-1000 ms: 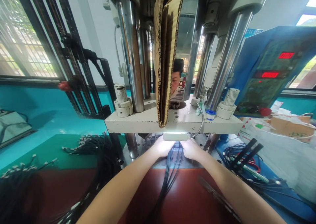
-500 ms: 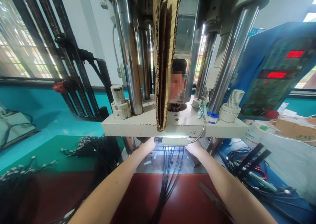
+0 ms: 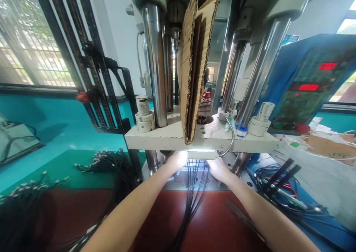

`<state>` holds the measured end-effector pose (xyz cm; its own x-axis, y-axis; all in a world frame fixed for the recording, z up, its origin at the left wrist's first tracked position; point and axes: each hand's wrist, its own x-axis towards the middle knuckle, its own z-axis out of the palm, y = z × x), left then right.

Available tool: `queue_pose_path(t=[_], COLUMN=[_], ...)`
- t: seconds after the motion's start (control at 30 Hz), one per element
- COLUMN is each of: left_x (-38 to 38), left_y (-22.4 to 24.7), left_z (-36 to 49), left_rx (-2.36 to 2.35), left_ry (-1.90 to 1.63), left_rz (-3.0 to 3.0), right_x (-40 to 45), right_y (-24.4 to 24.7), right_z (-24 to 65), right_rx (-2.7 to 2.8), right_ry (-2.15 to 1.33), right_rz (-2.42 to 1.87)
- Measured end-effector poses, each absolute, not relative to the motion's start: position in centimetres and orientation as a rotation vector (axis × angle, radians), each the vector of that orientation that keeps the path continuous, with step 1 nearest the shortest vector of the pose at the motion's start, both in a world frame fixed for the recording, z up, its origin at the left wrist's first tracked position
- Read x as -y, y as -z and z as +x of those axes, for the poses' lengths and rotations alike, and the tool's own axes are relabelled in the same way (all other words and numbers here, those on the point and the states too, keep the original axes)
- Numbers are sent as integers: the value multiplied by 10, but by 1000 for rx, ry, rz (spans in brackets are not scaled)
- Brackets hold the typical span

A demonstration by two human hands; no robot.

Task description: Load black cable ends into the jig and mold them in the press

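Your columns (image 3: 157, 74): polished metal, glossy. Your plate (image 3: 155, 142): smooth paint, chipped along the edge. Your cardboard (image 3: 191, 78): matt paper, rough corrugated edges. Your cables (image 3: 189, 207): plastic-looking sheaths, smooth. Your bench top (image 3: 214, 222): smooth, faintly glossy. Your bolts (image 3: 142, 107): threaded, matt.

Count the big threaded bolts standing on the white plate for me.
2: the left bolt and the right bolt, near opposite ends of the plate. The cardboard may hide others.

Folded cardboard (image 3: 197, 66) stands upright mid-view — a barred window (image 3: 52, 55) at left.
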<state>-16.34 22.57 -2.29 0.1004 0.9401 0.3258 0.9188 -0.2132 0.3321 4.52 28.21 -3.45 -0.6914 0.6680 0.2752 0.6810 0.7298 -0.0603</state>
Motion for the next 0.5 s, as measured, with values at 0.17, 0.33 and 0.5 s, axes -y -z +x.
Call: queue_pose_path(t=[0.17,0.33,0.5], left_x=[-216,-221,-228], left_y=[16,23,38], left_z=[-125,-121,-119], left_rx=[-1656,-1648,-1727], left_ry=[-709,-734,-855], left_rz=[2622,2675,2579], right_x=[-268,-270,-269], right_y=[41,40,30], right_z=[48,45,40], right_rx=[2679,2669,2683], right_ry=[170,198,168], right_rz=[-933,-939,-945])
